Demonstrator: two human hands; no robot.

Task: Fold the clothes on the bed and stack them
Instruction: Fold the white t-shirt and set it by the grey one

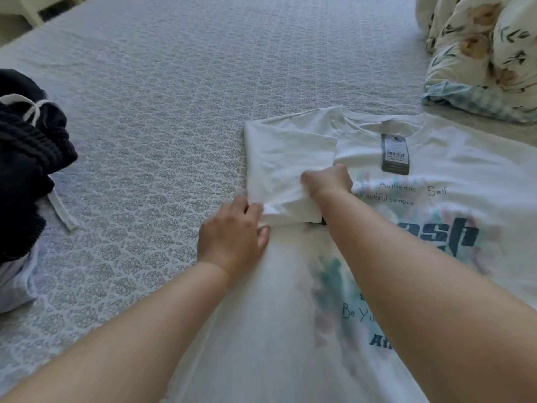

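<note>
White cotton T-shirt (436, 175) lies flat, print side up, on the right half of the bed (162, 117), collar pointing away from the person. Its left sleeve (287, 164) is folded inward over the chest, covering part of the print. A dark tag (394, 154) with a barcode hangs just below the collar.

Left hand (232, 237): fingers curled round the lower edge of the folded sleeve, thumb under it, pinching the fabric at the shirt's left side. Right hand (328, 180): fingers curled into the sleeve fabric near its inner edge, gripping it against the chest of the shirt. Both forearms reach over the lower part of the shirt.

A dark knitted garment (26, 158) with a white drawstring (33, 107) lies bunched at the left edge of the bed, well apart from the shirt. A flower-print quilt (479, 53) is heaped at the far right corner.
</note>
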